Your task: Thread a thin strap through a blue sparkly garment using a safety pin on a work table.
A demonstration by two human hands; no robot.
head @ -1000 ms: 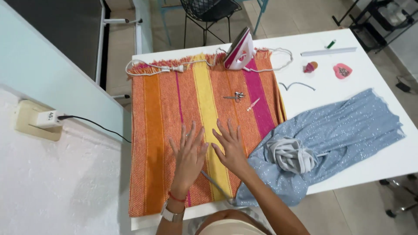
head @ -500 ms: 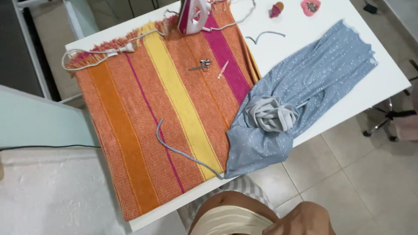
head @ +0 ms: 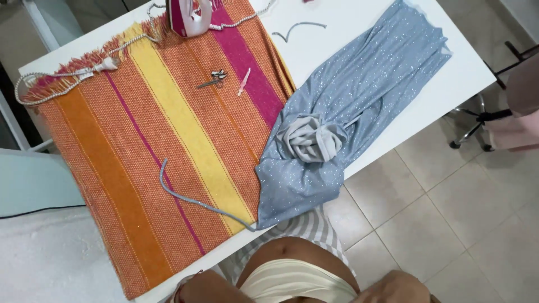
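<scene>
— Woven cloth, striped orange, yellow and magenta (head: 151, 151), covers most of the white table (head: 460, 73) in the head view. Where are the hands?

— Both sit at the very bottom edge, drawn in against the body. The left hand (head: 193, 289) shows only as a wrist and forearm, with a band on the wrist, just below the cloth's near corner. The right hand (head: 396, 286) shows as a rounded patch of skin over the tiled floor. The fingers of both are out of frame, so I cannot tell whether either is open or closed, or has hold of anything.

— What lies nearest them?

— A thin grey strip (head: 191, 199) curls across the striped cloth, up and ahead of the left wrist, its end reaching the cloth's near edge. Ahead of the right hand, a blue-grey speckled fabric (head: 359, 95) is spread on the table, overlapping the striped cloth's edge, with its near end hanging over the table's edge. A bunched grey piece (head: 311, 139) rests on it.

— And farther off?

— Well beyond both hands, small scissors (head: 212, 78) and a pale pink tool (head: 243, 80) lie on the cloth, just beside each other. A pink and white iron (head: 190, 15) stands at the far edge, its white cord (head: 67, 74) looped along the fringe. Another short grey strip (head: 297, 29) lies on the bare table.
</scene>
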